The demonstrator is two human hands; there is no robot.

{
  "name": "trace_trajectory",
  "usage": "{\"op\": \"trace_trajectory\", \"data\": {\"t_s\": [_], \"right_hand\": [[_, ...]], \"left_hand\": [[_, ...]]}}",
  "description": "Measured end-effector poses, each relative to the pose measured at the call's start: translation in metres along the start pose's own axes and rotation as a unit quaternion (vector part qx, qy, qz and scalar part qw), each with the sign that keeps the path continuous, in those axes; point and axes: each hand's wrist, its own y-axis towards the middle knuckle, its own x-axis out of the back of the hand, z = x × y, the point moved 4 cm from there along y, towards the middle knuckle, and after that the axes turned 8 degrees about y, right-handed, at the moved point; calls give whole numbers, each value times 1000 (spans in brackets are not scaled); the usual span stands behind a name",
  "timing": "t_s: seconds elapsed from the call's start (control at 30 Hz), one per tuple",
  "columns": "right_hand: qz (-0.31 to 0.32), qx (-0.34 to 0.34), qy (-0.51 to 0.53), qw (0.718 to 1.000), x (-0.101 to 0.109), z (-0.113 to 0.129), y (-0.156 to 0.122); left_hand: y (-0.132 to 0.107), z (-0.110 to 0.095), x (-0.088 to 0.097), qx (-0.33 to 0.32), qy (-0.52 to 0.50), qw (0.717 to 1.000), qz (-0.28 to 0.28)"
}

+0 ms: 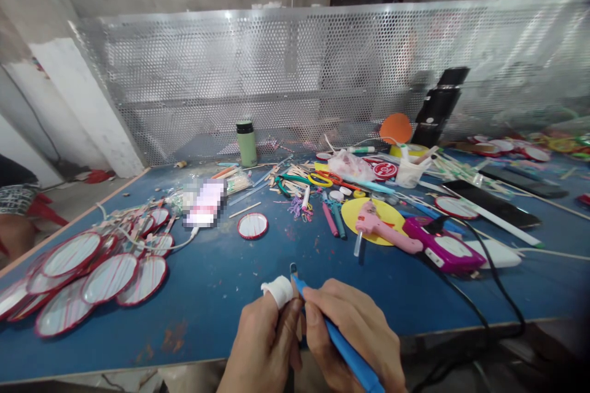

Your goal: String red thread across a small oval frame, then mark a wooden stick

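My left hand, with a white wrap around one finger, pinches a small wooden piece that has a dark upper end. Fingers cover most of that piece, so its full shape is hidden. In my right hand is a blue pen, gripped as for writing. The pen's tip meets or nearly meets the wooden piece close to its dark end. Both hands are together over the front edge of the blue table. Beyond them lies a single round disc with a red rim.
Red-rimmed discs are heaped at left, near a lit phone on a cable. A pink glue gun lies on a yellow disc, beside a purple power strip. Behind stand a green bottle and a perforated metal screen.
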Motion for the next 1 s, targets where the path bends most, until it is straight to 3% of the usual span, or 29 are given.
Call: {"op": "trace_trajectory", "data": {"t_s": [0.57,0.83,1.0], "right_hand": [[1,0,11,1000,1,-1,-2],[-7,2,6,1000,-1,0,-1],[-103,1,3,995,-3,-3,-8]], "left_hand": [[1,-3,1,-4,0,1000,22],[0,-5,1,-2,-6,1000,-8],[2,-2,2,-9,1,1000,18]]}}
